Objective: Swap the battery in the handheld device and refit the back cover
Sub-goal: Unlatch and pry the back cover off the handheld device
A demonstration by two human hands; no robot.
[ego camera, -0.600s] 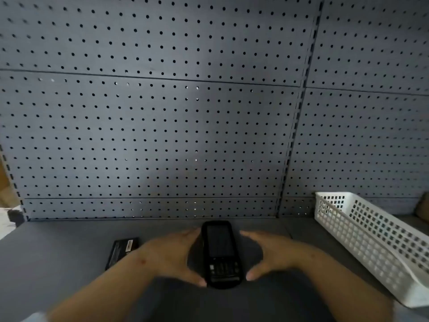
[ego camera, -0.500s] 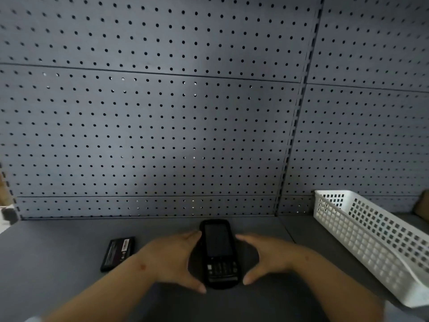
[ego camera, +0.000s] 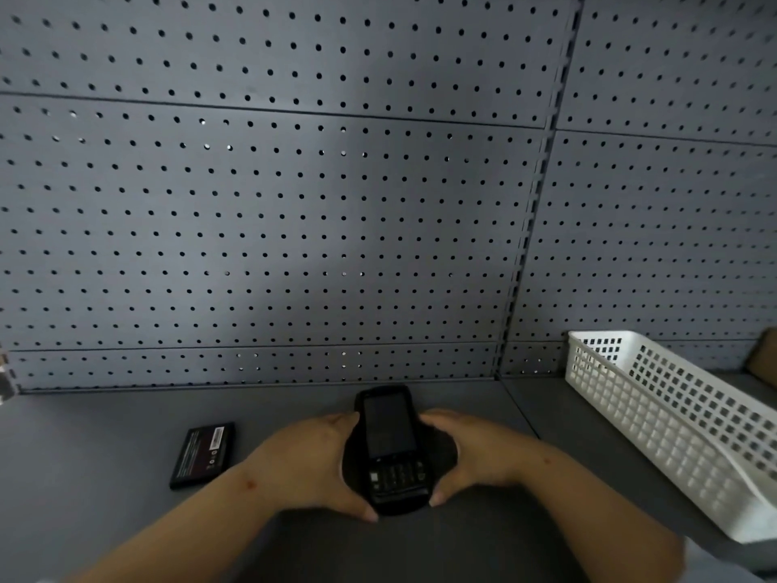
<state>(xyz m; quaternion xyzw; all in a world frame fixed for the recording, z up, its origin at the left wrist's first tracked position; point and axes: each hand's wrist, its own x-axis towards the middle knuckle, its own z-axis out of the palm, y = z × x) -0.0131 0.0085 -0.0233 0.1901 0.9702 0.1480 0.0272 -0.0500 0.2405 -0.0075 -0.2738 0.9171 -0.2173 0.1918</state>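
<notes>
Framing the handheld device (ego camera: pixel 393 450) from both sides, the two hands bracket it where it lies screen-up on the grey bench top (ego camera: pixel 105 452), its keypad end nearest the person. The left hand (ego camera: pixel 309 467) curves round the device's left edge, forefinger reaching up beside the screen and thumb touching the near corner. The right hand (ego camera: pixel 477 454) mirrors it on the device's right edge, thumb tip at the other near corner. Both hands are loosely spread in a cupping shape; whether the fingers actually clamp the casing or merely rest against it, I cannot tell.

A loose battery (ego camera: pixel 204 454) lies flat on the bench well to the left of the device, label up, apart from the left hand. A white perforated basket (ego camera: pixel 672 418) stands well to the right of the device, and the pegboard wall (ego camera: pixel 294 225) rises just behind it.

Judging from this, the step in hand is taking up the device at either the start or the end of the swap; since its back faces down, the state of the cover cannot be read. The next move likely calls for lifting and turning the device over, with an even grip on both edges so it does not slip.
</notes>
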